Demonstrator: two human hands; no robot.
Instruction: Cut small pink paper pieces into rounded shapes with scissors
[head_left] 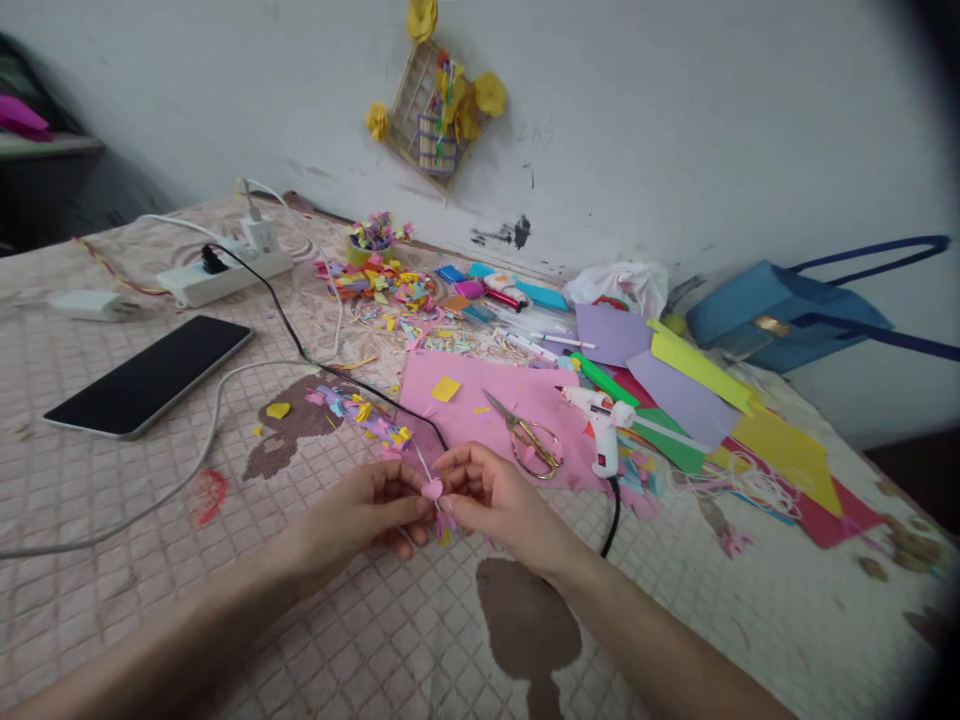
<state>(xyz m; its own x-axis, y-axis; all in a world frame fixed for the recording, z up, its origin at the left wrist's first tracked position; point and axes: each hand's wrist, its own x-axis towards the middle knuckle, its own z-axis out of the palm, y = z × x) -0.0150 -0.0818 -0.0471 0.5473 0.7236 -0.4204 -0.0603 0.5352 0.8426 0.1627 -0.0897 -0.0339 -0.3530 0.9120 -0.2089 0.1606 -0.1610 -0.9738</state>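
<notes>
At the centre of the table, my left hand (386,505) and my right hand (484,490) meet with pinched fingers at a small pink paper piece (432,489). A thin white string (422,458) runs up from it to a garland of purple, yellow, pink and blue paper bits (367,415). More pink and yellow bits hang just below the fingertips. Beyond my right hand, gold-handled scissors (529,436) lie on a pink sheet (480,385). A white glue gun (606,430) lies at the sheet's right edge.
A tablet (154,375), a power strip (225,275) and cables lie to the left. Paper scraps (382,283) are heaped at the back. Coloured sheets (686,395), white string (757,485) and a blue bag (787,315) are on the right.
</notes>
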